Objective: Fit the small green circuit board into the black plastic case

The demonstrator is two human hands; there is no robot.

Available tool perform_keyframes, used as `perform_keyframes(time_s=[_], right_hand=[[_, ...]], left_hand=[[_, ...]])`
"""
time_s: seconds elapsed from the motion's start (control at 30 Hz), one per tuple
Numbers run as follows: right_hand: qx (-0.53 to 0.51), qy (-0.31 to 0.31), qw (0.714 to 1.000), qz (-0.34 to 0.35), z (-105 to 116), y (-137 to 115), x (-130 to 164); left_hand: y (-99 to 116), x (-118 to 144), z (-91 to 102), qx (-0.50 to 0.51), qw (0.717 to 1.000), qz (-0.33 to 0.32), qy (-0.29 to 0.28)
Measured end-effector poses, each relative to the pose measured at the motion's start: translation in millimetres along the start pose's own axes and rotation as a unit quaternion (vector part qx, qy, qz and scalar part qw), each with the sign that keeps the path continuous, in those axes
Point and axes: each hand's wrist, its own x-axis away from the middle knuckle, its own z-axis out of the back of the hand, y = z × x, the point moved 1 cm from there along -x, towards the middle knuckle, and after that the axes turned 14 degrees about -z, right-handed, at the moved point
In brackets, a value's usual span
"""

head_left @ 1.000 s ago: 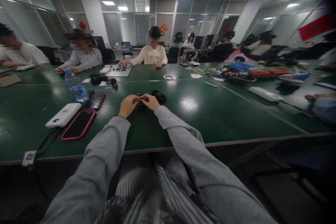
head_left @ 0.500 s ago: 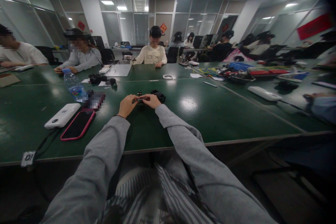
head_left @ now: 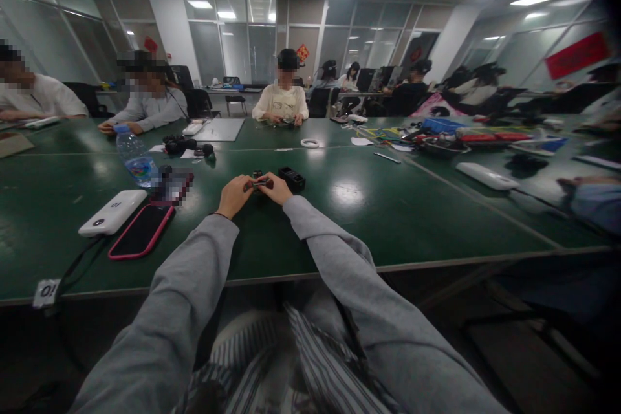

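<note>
On the table: dark green table [head_left: 398,213], glossy, ceiling lights mirrored in it.
Left hand [head_left: 235,195]: fingers curled, pinching a small dark part [head_left: 257,183].
Right hand [head_left: 276,188]: fingers closed on the same part, hands touching.
Part's place: mid-table, just beside a black block [head_left: 292,178].
Left side: white power bank [head_left: 112,212], pink-edged phone [head_left: 142,231], water bottle [head_left: 136,157].
Room: glass-walled office, other people seated opposite.
</note>
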Motion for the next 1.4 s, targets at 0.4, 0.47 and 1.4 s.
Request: perform_keyframes(time_s=[0.4,0.47,1.4], right_hand=[[0.025,-0.023,0.999,0.011,9,-3,1],[0.063,0.012,0.998,0.015,9,-7,6],[0.062,-0.028,0.997,0.022,17,3,-5]], left_hand=[[0,0,1.6,0.001,1.000,-0.003,-0.002],[2,0,1.5,0.000,1.000,-0.007,-0.007],[6,-1,1.8,0.002,1.000,-0.014,-0.002]])
